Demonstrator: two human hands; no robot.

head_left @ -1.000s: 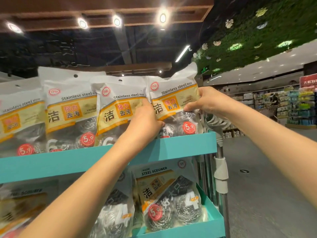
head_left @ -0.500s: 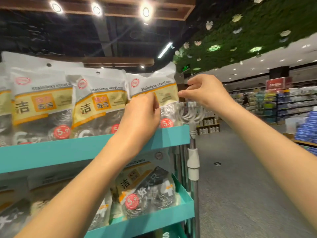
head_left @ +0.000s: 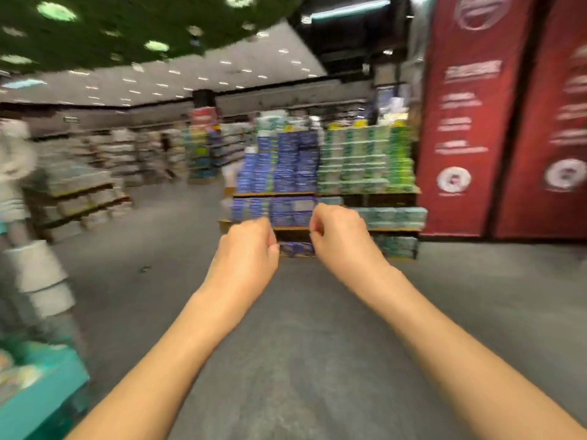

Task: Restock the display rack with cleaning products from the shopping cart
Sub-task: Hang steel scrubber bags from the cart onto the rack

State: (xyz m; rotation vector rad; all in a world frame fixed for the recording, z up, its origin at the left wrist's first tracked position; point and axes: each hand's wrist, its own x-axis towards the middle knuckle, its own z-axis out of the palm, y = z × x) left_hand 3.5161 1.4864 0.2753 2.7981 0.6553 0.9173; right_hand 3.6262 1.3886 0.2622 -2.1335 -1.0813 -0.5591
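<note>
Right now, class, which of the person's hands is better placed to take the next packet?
Neither clearly. The left hand and right hand hang level, side by side, loosely curled and holding nothing. No cart shows; only the teal rack is visible, at the far left.

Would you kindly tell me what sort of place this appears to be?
Most likely a supermarket: stacked blue packs and green packs on display shelving, further shelves along an aisle, and red promotional banners.
</note>
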